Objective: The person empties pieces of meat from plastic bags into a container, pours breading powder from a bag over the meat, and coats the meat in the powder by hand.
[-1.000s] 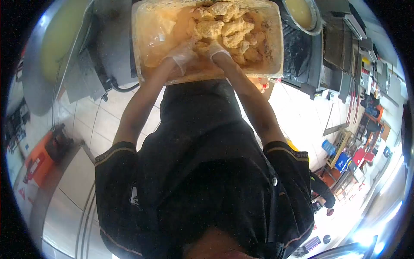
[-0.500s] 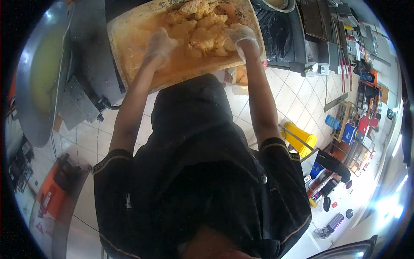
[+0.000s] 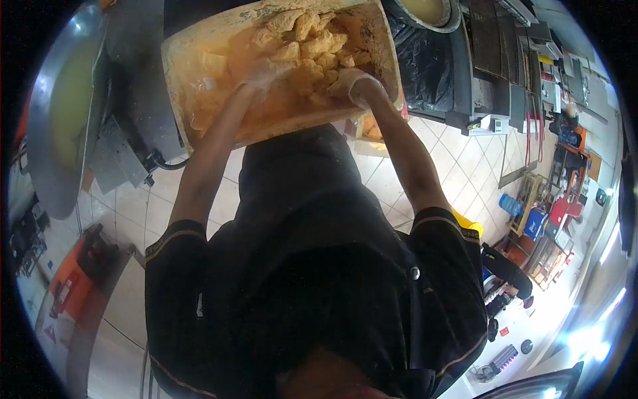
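Observation:
A wide, worn tub (image 3: pixel 174 86) in front of me holds orange-tinted flour and a heap of coated pieces that look like chicken (image 3: pixel 323 44). Both hands wear clear plastic gloves. My left hand (image 3: pixel 264 73) reaches in at the near-left side of the heap, its fingers blurred by motion against the flour and the pieces. On the near-right side my right hand (image 3: pixel 355 86) presses against the heap, curved inward, with its fingertips hidden among the pieces. Floury haze softens the area around both hands.
A large metal pan (image 3: pixel 66 126) stands at the left. A round container (image 3: pixel 428 12) of pale liquid sits beyond the tub's right corner, beside black plastic (image 3: pixel 419 66). An open box (image 3: pixel 369 133) is below the tub. Farther right are a yellow bucket (image 3: pixel 468 225) and a person (image 3: pixel 508 269).
My right hand has moved left and nearer to me, in from the tub's right side. My left hand has shifted right against the heap. Pieces in the heap have been rearranged.

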A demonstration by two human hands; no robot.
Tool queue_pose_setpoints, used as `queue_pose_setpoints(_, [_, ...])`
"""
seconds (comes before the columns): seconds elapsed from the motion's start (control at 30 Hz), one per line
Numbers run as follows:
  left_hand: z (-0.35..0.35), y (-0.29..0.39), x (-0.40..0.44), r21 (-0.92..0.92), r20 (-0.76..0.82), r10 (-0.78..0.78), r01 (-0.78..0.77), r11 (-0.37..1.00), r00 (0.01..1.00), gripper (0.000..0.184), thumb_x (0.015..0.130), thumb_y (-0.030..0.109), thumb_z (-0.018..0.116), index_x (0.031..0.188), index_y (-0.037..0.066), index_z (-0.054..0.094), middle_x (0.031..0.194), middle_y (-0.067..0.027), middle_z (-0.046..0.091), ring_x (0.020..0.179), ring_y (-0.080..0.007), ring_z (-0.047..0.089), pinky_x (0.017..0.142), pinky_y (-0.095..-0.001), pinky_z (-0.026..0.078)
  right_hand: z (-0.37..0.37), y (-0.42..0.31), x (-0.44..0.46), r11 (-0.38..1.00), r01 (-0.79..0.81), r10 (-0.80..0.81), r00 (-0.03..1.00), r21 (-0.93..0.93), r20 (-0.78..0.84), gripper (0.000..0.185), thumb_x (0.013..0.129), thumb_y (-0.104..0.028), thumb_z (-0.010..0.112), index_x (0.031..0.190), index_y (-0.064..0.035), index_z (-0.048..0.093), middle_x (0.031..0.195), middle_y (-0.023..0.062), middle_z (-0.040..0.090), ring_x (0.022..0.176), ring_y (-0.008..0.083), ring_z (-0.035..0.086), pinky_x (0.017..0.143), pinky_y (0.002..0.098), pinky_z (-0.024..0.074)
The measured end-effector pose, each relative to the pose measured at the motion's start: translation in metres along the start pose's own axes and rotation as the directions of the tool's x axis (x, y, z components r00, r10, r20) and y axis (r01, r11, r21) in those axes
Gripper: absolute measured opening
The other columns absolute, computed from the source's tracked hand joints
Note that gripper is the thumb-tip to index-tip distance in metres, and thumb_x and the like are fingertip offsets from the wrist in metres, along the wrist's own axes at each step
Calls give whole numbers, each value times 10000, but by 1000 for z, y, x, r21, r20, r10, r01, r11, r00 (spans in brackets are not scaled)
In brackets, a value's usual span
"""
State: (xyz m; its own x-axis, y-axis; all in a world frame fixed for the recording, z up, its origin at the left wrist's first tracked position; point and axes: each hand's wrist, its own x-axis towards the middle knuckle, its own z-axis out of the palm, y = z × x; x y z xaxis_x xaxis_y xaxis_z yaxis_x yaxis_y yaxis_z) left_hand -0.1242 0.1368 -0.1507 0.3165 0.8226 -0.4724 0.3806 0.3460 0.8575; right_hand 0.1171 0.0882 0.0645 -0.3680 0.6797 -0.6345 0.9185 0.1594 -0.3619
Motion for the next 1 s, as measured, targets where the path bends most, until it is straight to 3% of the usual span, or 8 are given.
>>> queue_pose_setpoints(0.1, [-2,68,-62,-146,70,-81,90,985,994,567,824,538,658,1078,32,654,929,-124,654,811,-255,583,765,-409,473,45,54,42,987,149,-143,985,58,-100,417,818,-382,622,1000,-11,676,960,151,700,897,300,660,804,396,494])
queue_pose_setpoints(0.2, [-5,99,-94,-365,123,-161,195,911,979,556,820,476,693,1070,-14,609,859,-111,637,780,-244,587,707,-406,471,16,17,14,809,-232,187,973,540,137,292,831,-239,629,1023,-19,640,1014,108,689,934,231,645,814,349,501])
queue_pose_setpoints(0.27, [-13,94,-95,-75,56,-190,193,978,980,533,814,432,710,1055,-25,579,857,-117,635,799,-245,606,685,-402,470,57,92,49,946,115,-100,993,303,-67,254,853,-158,609,1075,-36,625,1108,95,656,999,185,612,841,306,487])
queue_pose_setpoints(0.4, [-13,118,-113,515,-76,199,-133,847,977,471,812,332,711,1101,-3,548,1015,-170,584,943,-294,588,754,-422,459,59,110,39,781,230,-106,965,580,-240,298,874,-120,599,1160,-40,584,1192,87,617,1051,168,586,882,283,469])
queue_pose_setpoints(0.57, [25,110,-103,466,54,617,-567,680,785,466,877,271,654,1276,53,552,1198,-209,585,1060,-328,586,892,-449,466,61,86,22,291,455,7,879,841,-478,386,890,-123,599,1259,-34,527,1252,84,580,1084,178,569,928,280,449])
queue_pose_setpoints(0.7, [33,203,-123,-236,154,-6,42,971,988,376,896,131,627,1236,0,532,1171,-132,572,1007,-214,580,838,-332,501,75,75,43,-144,375,200,917,916,-345,489,901,-141,610,1354,-24,466,1294,82,552,1106,195,560,974,285,430])
queue_pose_setpoints(0.77, [37,196,-110,-601,243,-109,238,763,964,430,866,80,656,1250,-24,493,1214,-124,538,1038,-191,558,882,-301,486,67,79,45,-28,407,-64,911,913,-408,577,895,-162,623,1404,-8,399,1340,81,517,1158,201,532,998,287,415])
queue_pose_setpoints(1.0, [59,161,-92,-587,-169,363,-390,709,916,478,848,28,615,1292,-19,445,1187,-113,552,1010,-193,597,846,-305,512,16,39,18,874,486,-398,705,-9,-587,622,883,-236,611,1431,-66,373,1411,160,436,1315,295,398,1086,353,335])
